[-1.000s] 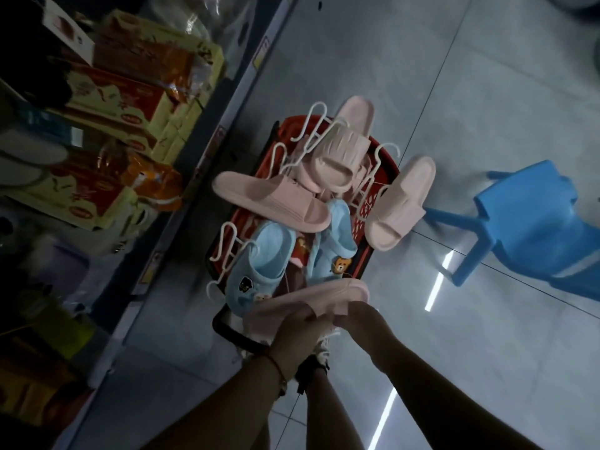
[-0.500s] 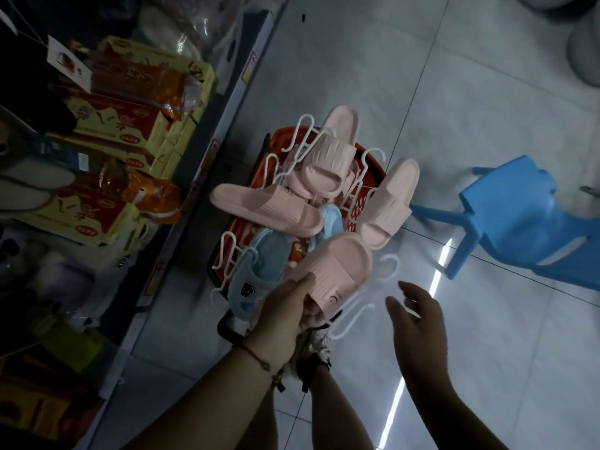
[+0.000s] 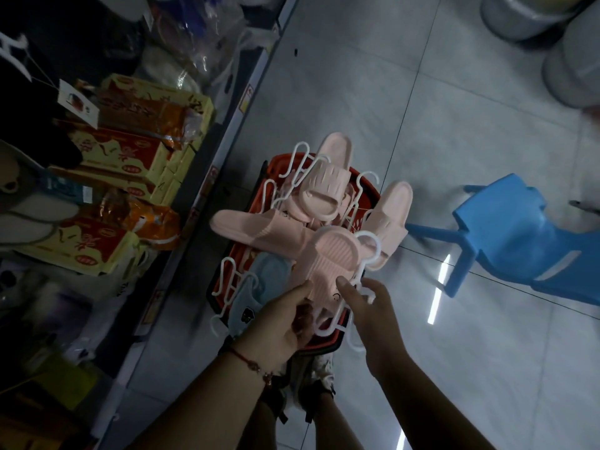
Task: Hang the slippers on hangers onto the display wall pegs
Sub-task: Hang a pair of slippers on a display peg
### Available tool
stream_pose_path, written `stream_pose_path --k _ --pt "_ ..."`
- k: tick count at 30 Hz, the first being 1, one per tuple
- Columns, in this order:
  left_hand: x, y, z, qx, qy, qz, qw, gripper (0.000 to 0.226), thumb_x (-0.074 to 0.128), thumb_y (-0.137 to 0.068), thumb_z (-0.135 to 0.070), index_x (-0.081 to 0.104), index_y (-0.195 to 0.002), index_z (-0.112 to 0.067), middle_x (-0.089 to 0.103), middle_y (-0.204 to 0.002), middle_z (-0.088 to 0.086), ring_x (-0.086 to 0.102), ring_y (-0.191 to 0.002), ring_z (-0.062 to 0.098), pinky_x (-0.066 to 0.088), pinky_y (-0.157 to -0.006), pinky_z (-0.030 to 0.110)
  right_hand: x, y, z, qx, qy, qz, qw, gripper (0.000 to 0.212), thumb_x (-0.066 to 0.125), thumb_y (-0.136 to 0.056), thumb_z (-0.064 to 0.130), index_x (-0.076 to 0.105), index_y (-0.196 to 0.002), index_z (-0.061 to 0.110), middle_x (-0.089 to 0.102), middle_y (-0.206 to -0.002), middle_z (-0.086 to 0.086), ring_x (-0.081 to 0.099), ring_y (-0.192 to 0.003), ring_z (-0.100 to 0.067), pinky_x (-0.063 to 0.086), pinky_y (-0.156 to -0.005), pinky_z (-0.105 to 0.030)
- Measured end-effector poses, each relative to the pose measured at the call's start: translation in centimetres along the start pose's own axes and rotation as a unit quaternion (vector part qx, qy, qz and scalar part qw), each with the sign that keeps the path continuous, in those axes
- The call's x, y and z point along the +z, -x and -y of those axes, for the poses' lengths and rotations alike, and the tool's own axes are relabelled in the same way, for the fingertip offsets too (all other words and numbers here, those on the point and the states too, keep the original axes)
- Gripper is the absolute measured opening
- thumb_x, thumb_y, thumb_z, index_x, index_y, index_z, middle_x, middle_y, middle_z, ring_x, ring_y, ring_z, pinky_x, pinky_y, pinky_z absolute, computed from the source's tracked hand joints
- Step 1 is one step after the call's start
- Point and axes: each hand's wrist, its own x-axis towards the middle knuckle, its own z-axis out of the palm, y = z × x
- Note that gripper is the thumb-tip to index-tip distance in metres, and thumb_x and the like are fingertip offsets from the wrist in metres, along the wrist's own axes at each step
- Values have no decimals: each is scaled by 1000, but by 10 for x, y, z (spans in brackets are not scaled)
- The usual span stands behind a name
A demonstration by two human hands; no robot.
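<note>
Since half a second ago the right hand (image 3: 373, 315) has closed in from open air onto the white hanger (image 3: 363, 271), and the pink slipper (image 3: 328, 267) has turned sole-up. Grey floor tiles (image 3: 422, 108) fill the aisle, with a shelf of yellow boxes (image 3: 130, 157) on the left and a blue plastic chair (image 3: 526, 235) on the right. A red basket (image 3: 292, 339) holds more pink and blue slippers on hangers. The left hand (image 3: 279, 316) has its grip clamped on the slipper's near end; the right hand's fingers pinch the hanger beside it.
</note>
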Motion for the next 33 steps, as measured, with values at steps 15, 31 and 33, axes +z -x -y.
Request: stream_pose_path --k 15,31,33 --pt "9 4 -18 -75 -113 67 989 15 62 -98 -27 57 -89 -16 40 -60 -6 35 -49 4 31 -43 16 -17 -19 2 -66 29 8 997 26 68 -91 39 66 -116 33 74 -103 10 70 -87 -2 51 -61 -13" --pt "-7 -30 -98 363 -593 -253 673 61 70 -86 -37 42 -139 -26 57 -122 2 59 -106 25 51 -74 36 -36 -51 13 41 -45 -107 992 21 72 -90 31 64 -79 16 67 -89 -5 60 -78 -16 43 -63 -29" --pt "-14 -53 -108 325 -646 -222 655 79 72 -85 -39 27 -149 -35 56 -125 6 59 -109 31 55 -86 49 -35 -53 11 50 -45 -102 992 22 72 -89 33 63 -80 15 67 -92 -5 59 -80 -17 43 -72 -33"
